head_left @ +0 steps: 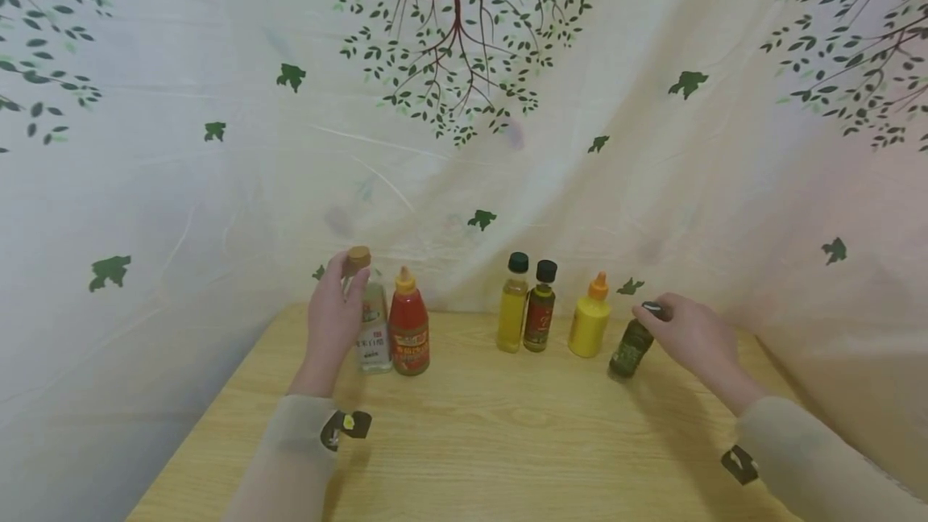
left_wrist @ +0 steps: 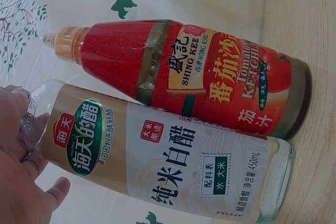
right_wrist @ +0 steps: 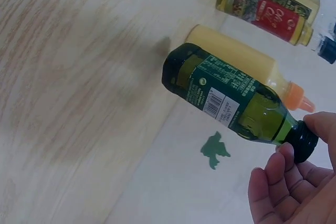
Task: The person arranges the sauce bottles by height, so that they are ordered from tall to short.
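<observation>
At the left, my left hand [head_left: 333,325] grips the neck of a clear glass bottle of white rice vinegar [left_wrist: 163,156] with a tan cap. That bottle stands upright beside a red tomato ketchup bottle [left_wrist: 194,80], very close to it. Over at the right, my right hand [head_left: 699,341] pinches the dark cap of a small green glass bottle [right_wrist: 226,95] between thumb and fingers. This green bottle leans, its top toward the hand; whether its base touches the table cannot be told. Just left of it stands a yellow squeeze bottle [head_left: 590,327] with an orange nozzle.
Near the middle back of the wooden table [head_left: 478,441] stand a yellow oil bottle [head_left: 512,312] and a dark bottle with a red label [head_left: 540,316], side by side. A pale curtain [head_left: 435,184] printed with leaves hangs behind the table's far edge.
</observation>
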{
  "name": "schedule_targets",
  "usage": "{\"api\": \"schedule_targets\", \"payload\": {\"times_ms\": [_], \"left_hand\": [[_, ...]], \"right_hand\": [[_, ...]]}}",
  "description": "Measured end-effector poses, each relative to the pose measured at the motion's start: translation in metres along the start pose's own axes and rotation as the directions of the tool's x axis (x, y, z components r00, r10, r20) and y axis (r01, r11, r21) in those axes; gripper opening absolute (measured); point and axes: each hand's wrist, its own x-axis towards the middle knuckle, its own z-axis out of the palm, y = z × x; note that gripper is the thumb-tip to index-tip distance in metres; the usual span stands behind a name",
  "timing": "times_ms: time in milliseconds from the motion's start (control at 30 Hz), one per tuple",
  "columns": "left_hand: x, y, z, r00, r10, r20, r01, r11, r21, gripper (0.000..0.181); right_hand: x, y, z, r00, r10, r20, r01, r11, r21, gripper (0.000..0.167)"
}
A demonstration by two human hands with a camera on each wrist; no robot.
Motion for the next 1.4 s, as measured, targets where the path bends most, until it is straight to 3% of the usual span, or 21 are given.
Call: {"api": "schedule_targets", "payload": {"times_ms": [300,733,1400], "left_hand": [[0.002,-0.002,-0.001,1.000,0.002,0.008,-0.002,1.000,0.000,0.054],[0.003,-0.002,-0.001,1.000,-0.001,0.009,0.001,1.000,0.004,0.055],[0.003,-0.003,-0.001,1.000,-0.003,0.011,0.003,1.000,0.000,0.056]], "right_hand": [[-0.001,-0.018,-0.011,0.999,-0.011,-0.052,0.013,0.999,0.030,0.078],[-0.008,-0.072,-0.028,0.996,-0.045,-0.076,0.053,0.993,0.105,0.077],[-0.009,-0.133,-0.011,0.977,-0.195,-0.089,0.210,0.953,0.219,0.053]]}}
